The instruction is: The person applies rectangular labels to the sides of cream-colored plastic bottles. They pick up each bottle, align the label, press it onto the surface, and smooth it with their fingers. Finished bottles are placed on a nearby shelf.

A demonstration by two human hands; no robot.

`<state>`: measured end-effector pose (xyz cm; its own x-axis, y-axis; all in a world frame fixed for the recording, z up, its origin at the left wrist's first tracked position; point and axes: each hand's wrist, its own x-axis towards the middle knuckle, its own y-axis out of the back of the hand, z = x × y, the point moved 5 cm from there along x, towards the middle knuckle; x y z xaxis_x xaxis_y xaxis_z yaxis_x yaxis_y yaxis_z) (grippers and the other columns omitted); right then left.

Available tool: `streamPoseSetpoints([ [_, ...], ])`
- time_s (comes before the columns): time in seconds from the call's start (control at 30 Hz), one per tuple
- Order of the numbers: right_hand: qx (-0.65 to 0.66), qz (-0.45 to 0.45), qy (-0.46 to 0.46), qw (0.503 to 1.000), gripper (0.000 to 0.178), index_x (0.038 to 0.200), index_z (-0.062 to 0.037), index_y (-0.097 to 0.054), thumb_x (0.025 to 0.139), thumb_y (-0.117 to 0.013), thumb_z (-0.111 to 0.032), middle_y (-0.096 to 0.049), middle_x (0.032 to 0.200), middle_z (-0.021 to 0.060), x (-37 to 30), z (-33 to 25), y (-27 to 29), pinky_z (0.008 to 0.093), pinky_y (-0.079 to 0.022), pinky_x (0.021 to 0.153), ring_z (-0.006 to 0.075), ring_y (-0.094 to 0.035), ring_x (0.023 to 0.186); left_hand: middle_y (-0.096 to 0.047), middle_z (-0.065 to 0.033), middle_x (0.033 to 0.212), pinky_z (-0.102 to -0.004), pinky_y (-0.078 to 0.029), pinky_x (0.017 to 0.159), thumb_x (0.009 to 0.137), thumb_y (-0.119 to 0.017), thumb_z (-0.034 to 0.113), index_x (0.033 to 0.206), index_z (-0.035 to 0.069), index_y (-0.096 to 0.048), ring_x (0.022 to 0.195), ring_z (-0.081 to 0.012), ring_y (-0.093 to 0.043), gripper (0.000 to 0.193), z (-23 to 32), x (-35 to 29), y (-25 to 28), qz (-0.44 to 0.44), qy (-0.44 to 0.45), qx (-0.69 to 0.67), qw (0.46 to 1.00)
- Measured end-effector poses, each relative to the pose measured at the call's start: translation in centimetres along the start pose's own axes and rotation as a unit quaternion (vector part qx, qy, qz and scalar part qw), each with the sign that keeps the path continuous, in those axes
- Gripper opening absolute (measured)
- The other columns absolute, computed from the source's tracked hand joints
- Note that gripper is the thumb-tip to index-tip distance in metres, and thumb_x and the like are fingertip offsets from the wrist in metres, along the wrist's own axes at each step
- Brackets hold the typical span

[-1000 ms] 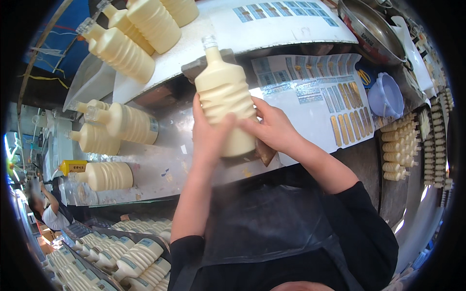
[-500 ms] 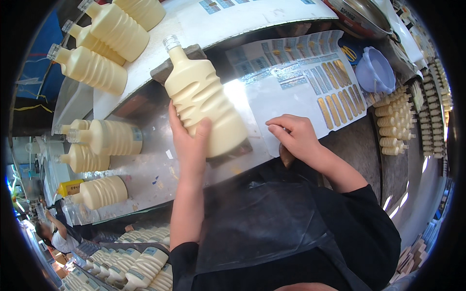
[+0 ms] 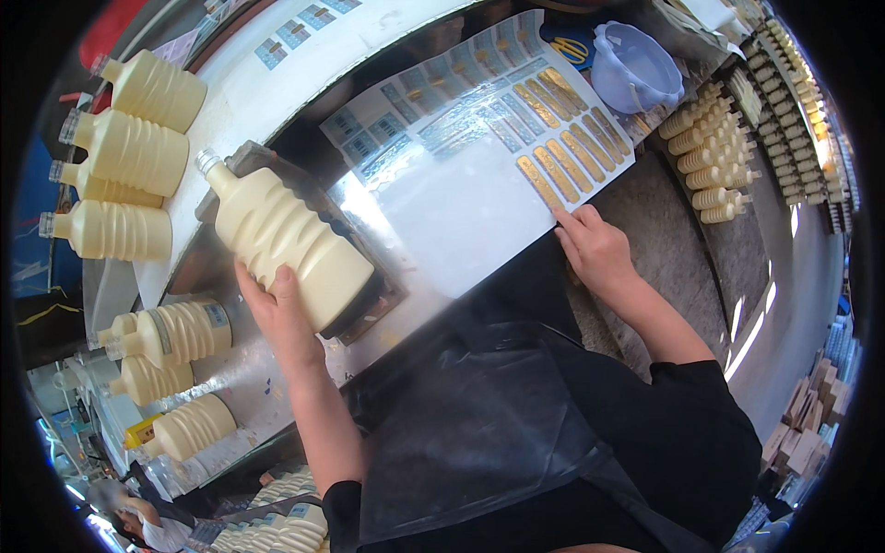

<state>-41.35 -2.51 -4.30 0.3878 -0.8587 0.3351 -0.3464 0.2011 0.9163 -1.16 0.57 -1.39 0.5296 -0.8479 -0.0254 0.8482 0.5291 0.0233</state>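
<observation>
My left hand [image 3: 282, 315] is closed around the lower side of a cream-coloured plastic bottle [image 3: 286, 249] with a clear neck. The bottle lies tilted in a dark cradle [image 3: 369, 311], its neck toward the far left beside a grey block [image 3: 253, 158]. My right hand [image 3: 597, 249] is at the near edge of a white label sheet [image 3: 461, 207]. Its index finger reaches to the lower end of a gold strip label [image 3: 536, 181], with the thumb a little apart below. Several gold and pale blue labels remain on the sheet.
Several cream bottles stand on the white board [image 3: 230, 97] at far left, and more on the metal table [image 3: 263, 392]. A lilac bucket [image 3: 636, 69] and yellow-handled scissors [image 3: 572, 48] are beyond the sheet. Many small bottles [image 3: 710, 152] stand at right. Another person [image 3: 157, 525] is at lower left.
My right hand has moved from above the sheet's bare part to the gold labels' edge. My left hand still holds the bottle. The view has shifted, moving the scene leftward.
</observation>
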Motion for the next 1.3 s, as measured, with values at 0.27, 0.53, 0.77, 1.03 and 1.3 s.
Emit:
streamPoseSetpoints([
  [0.27,-0.015,-0.005,0.054,0.998,0.04,0.118,-0.0106,-0.068,0.08,-0.079,-0.015,-0.058,0.09,0.0055,1.3,0.4,0.7,0.0343,-0.053,0.057,0.0221,-0.064,0.068,-0.029,-0.0242,0.16,-0.0433,-0.026,0.121,0.102,-0.061,0.022,0.162,0.0,-0.014,0.146,-0.0313,-0.035,0.08,0.4,-1.2,0.7,0.062,-0.048,0.076,0.994],
  [0.53,0.061,-0.013,0.071,0.995,0.017,0.099,-0.0086,-0.074,0.082,-0.076,-0.007,-0.058,0.081,0.0074,1.5,2.3,0.0,0.0374,-0.053,0.06,0.0263,-0.063,0.066,-0.047,-0.0204,0.143,-0.0467,-0.034,0.116,0.09,-0.07,0.015,0.145,-0.003,-0.045,0.134,-0.0346,-0.046,0.063,3.9,-3.8,0.2,0.115,-0.228,0.248,0.934],
  [0.77,0.18,-0.118,-0.052,0.975,0.018,0.098,-0.0061,-0.073,0.082,-0.078,-0.009,-0.066,0.091,0.0086,4.4,0.2,0.4,0.0383,-0.054,0.066,0.0282,-0.066,0.073,-0.064,-0.0135,0.112,-0.0427,-0.047,0.089,0.077,-0.081,0.012,0.111,0.008,-0.071,0.101,-0.0329,-0.059,0.035,6.4,-6.3,-3.2,0.011,-0.393,0.324,0.861],
  [1.03,-0.037,-0.05,0.156,0.986,0.022,0.104,-0.0069,-0.072,0.083,-0.078,-0.012,-0.073,0.109,0.0065,2.5,1.2,-0.3,0.0379,-0.058,0.071,0.0297,-0.072,0.085,-0.066,-0.0094,0.096,-0.0404,-0.048,0.074,0.074,-0.08,0.004,0.101,0.009,-0.073,0.083,-0.0297,-0.061,0.028,6.0,-6.5,-3.9,-0.03,-0.394,0.253,0.883],
  [1.3,0.357,-0.182,-0.092,0.911,0.02,0.107,-0.0012,-0.076,0.097,-0.067,-0.016,-0.073,0.08,0.0057,6.4,-2.1,0.7,0.0256,-0.051,0.058,0.0124,-0.07,0.071,-0.064,-0.011,0.095,-0.0393,-0.049,0.077,0.071,-0.083,0.007,0.1,0.006,-0.071,0.084,-0.0309,-0.061,0.031,7.0,-6.2,-6.9,-0.094,-0.412,0.245,0.873],
])
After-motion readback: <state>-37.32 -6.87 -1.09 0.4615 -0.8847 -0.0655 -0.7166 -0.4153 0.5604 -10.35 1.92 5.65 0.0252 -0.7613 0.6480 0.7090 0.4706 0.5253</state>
